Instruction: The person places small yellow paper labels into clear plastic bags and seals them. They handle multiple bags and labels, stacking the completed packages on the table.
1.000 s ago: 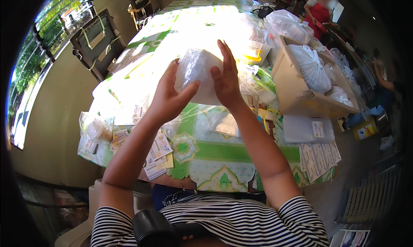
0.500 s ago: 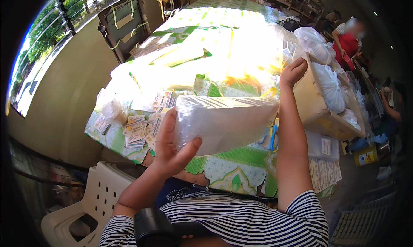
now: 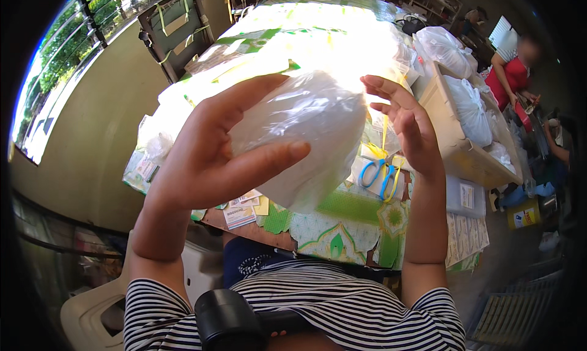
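I see the left hand holding shiny clear plastic in the middle of the frame, and the right hand, fingers spread, to its right.

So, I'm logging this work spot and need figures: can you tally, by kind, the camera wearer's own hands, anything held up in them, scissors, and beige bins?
Own hands: 2, left hand and right hand
Translucent plastic bundle, held in the left: 1
Blue-handled scissors: 1
Beige bin: 1
Total: 5
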Motion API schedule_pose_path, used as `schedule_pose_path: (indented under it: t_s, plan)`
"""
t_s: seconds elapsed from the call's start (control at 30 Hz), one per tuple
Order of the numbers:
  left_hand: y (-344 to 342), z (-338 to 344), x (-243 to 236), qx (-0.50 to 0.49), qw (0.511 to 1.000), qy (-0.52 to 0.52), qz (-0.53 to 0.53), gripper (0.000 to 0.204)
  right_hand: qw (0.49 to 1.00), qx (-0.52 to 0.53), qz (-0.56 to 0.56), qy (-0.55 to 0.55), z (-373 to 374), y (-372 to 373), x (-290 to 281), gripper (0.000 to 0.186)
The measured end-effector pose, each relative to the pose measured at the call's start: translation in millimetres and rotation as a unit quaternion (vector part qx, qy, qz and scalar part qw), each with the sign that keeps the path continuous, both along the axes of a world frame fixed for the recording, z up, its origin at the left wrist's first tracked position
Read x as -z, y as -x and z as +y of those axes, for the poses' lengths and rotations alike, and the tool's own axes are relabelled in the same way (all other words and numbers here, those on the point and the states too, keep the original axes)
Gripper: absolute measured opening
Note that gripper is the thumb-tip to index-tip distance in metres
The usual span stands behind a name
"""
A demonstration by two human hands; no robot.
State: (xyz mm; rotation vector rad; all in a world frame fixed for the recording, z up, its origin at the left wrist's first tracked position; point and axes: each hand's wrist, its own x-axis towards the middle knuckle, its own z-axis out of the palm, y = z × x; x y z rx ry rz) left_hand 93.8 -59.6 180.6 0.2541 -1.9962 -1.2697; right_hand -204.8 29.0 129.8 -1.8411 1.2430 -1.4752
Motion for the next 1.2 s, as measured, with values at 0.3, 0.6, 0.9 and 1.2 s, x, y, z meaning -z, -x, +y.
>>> schedule_pose_path:
  t_s: [0.3,0.6,0.9,1.2]
  plan:
    - [72,-28,27,0.005,0.999,0.037,-0.003,0.078,0.983,0.063,-0.160,-0.060,20,-58,12,0.077]
    - [57,26,122,0.016,0.987,-0.117,-0.107,0.079,0.982,-0.005,-0.183,0.055,41,-63,-5,0.070]
    - [90,61,137,-0.189,0.947,0.259,0.016,0.063,0.996,-0.012,-0.087,0.004,105,5,-6,0.075]
    - [98,126,202,0.106,0.948,0.244,-0.173,0.072,0.891,0.211,-0.320,-0.244,207,37,146,0.048]
